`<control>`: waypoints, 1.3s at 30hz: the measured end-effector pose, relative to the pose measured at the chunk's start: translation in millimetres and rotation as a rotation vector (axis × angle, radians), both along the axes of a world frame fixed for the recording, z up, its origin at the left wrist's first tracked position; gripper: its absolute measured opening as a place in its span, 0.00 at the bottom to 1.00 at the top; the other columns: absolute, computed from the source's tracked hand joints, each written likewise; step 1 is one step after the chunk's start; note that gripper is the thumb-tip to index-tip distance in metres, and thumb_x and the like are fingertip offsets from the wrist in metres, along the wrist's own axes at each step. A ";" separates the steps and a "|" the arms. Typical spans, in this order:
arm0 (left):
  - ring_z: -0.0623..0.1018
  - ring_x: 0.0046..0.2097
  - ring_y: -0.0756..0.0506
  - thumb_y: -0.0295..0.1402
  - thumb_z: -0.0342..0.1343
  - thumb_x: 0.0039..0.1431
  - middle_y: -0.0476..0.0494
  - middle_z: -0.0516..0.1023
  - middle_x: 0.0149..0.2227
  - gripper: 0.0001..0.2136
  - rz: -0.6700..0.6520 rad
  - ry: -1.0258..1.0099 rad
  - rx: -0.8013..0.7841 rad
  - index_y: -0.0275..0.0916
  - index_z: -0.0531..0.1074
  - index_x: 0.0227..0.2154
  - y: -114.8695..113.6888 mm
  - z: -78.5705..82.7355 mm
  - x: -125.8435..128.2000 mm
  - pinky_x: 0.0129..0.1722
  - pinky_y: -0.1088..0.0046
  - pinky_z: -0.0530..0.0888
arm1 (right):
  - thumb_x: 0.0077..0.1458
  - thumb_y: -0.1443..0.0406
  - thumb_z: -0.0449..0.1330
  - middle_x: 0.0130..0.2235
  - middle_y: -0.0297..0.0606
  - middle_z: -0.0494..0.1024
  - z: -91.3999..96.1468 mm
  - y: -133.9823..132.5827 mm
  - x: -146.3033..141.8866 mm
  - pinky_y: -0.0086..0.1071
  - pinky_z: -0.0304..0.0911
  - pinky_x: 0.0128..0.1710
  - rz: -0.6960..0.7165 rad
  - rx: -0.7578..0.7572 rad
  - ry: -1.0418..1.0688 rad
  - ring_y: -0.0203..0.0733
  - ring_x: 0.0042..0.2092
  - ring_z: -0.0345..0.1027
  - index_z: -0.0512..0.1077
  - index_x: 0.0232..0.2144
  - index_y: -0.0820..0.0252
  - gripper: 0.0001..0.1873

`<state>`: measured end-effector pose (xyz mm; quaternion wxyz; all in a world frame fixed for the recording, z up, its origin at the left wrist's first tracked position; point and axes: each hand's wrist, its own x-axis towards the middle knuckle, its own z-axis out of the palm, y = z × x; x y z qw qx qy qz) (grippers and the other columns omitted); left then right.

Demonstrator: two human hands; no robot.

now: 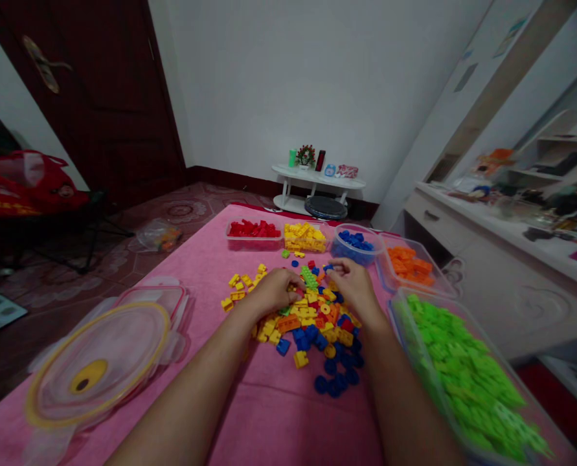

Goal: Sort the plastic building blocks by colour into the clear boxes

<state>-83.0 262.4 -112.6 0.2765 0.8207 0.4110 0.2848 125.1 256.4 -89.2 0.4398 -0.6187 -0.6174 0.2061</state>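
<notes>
A loose pile of mixed toy building bricks (pixel 312 312) lies mid-table, with yellow, blue, orange, red and green pieces. My left hand (pixel 277 288) is at the pile's left side, its fingers curled down onto a small red brick (pixel 299 293). On the other side, my right hand (pixel 353 282) reaches over the pile's right edge. Its thumb and fingers are apart, with the fingertips close to a small blue piece (pixel 328 267). A green studded brick (pixel 309 277) lies between the two hands. Several round blue pieces (pixel 334 383) are at the near edge.
Sorted bricks fill a red-brick box (pixel 254 244), a yellow-brick box (pixel 323 246), a round blue-brick tub (pixel 349 257), an orange-brick box (pixel 441 278) and a large green-brick box (pixel 467 317). Stacked clear lids (pixel 137 362) lie left on the pink cloth (pixel 269 414).
</notes>
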 end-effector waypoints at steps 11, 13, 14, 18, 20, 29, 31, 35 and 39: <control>0.70 0.21 0.51 0.29 0.58 0.37 0.48 0.75 0.18 0.03 0.043 0.017 -0.201 0.38 0.77 0.17 5.6 10.9 -34.4 0.21 0.80 0.63 | 0.37 0.62 0.66 0.17 0.25 0.63 34.2 -26.0 3.4 0.21 0.41 0.15 0.384 -0.338 0.399 0.25 0.17 0.49 0.73 0.26 0.62 0.12; 0.71 0.21 0.50 0.29 0.57 0.37 0.47 0.75 0.18 0.04 0.021 0.006 -0.218 0.38 0.77 0.17 5.4 12.3 -35.7 0.21 0.79 0.63 | 0.33 0.65 0.67 0.14 0.24 0.60 37.7 -30.7 5.5 0.22 0.43 0.17 0.507 -0.476 0.101 0.26 0.17 0.49 0.75 0.25 0.62 0.11; 0.71 0.22 0.50 0.29 0.58 0.37 0.47 0.75 0.18 0.04 0.018 -0.011 -0.230 0.38 0.77 0.16 5.4 12.7 -36.1 0.21 0.79 0.64 | 0.31 0.67 0.67 0.14 0.24 0.60 38.3 -32.4 5.1 0.23 0.43 0.17 0.545 -0.528 -0.027 0.27 0.17 0.50 0.76 0.25 0.60 0.11; 0.71 0.21 0.49 0.28 0.60 0.35 0.46 0.74 0.17 0.02 0.028 -0.088 -0.238 0.38 0.77 0.15 5.9 12.5 -37.1 0.20 0.78 0.64 | 0.24 0.70 0.69 0.19 0.28 0.70 34.7 -35.1 -6.4 0.25 0.45 0.20 0.440 -0.516 -0.489 0.30 0.22 0.58 0.78 0.23 0.53 0.16; 0.72 0.21 0.49 0.28 0.60 0.35 0.46 0.75 0.17 0.02 0.006 -0.079 -0.221 0.38 0.77 0.16 6.4 12.0 -36.7 0.21 0.78 0.65 | 0.23 0.70 0.69 0.23 0.30 0.73 32.2 -34.9 -13.4 0.26 0.46 0.21 0.362 -0.487 -0.646 0.33 0.25 0.62 0.78 0.22 0.52 0.16; 0.71 0.21 0.50 0.32 0.63 0.35 0.48 0.75 0.19 0.05 -0.020 -0.025 -0.192 0.39 0.78 0.20 -11.0 39.3 -27.8 0.21 0.78 0.64 | 0.36 0.68 0.61 0.24 0.32 0.75 25.0 -23.4 -13.1 0.27 0.49 0.23 0.267 -0.320 -0.574 0.34 0.25 0.64 0.74 0.23 0.56 0.06; 0.68 0.19 0.51 0.33 0.66 0.30 0.50 0.73 0.16 0.06 -0.046 0.082 -0.232 0.40 0.77 0.17 -21.0 47.3 -19.8 0.20 0.78 0.61 | 0.36 0.68 0.61 0.25 0.32 0.75 21.9 -19.6 -11.5 0.26 0.52 0.24 0.242 -0.249 -0.507 0.35 0.26 0.66 0.73 0.23 0.57 0.05; 0.62 0.17 0.53 0.25 0.68 0.17 0.53 0.69 0.14 0.12 -0.021 0.304 -0.161 0.42 0.74 0.12 -35.2 49.6 -1.2 0.20 0.76 0.58 | 0.37 0.69 0.60 0.23 0.32 0.73 18.4 -14.5 -9.6 0.26 0.56 0.25 0.201 -0.129 -0.177 0.35 0.26 0.65 0.71 0.24 0.59 0.05; 0.63 0.18 0.53 0.25 0.66 0.25 0.52 0.70 0.15 0.09 -0.009 0.222 -0.178 0.40 0.75 0.16 -29.8 44.4 0.6 0.20 0.77 0.57 | 0.38 0.69 0.61 0.24 0.30 0.71 24.6 -17.3 -14.0 0.25 0.59 0.24 0.227 -0.108 0.251 0.33 0.25 0.65 0.72 0.30 0.61 0.11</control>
